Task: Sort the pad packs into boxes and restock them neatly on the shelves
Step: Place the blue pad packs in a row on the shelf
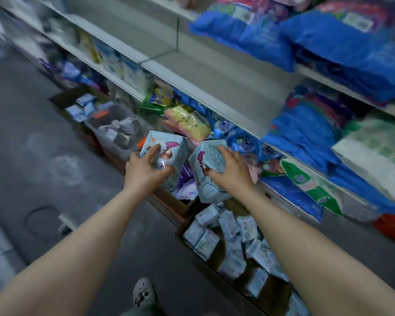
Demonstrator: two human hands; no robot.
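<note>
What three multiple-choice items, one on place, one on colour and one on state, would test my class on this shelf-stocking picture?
1. Where is the cardboard box of small pale packs?
A. On the top shelf
B. On the floor below the right forearm
C. In the person's arms

2. What colour are the big bags on the upper shelf?
A. Mainly blue
B. Mainly black
C. Mainly orange

3. What are the hands doing?
A. Both hang empty
B. Only one holds a pack
C. Each holds one pack

Answers:
1 B: the box sits on the grey floor beside the shelving.
2 A: blue plastic covers most of them.
3 C: the left hand grips the left pack and the right hand grips the right pack.
</note>
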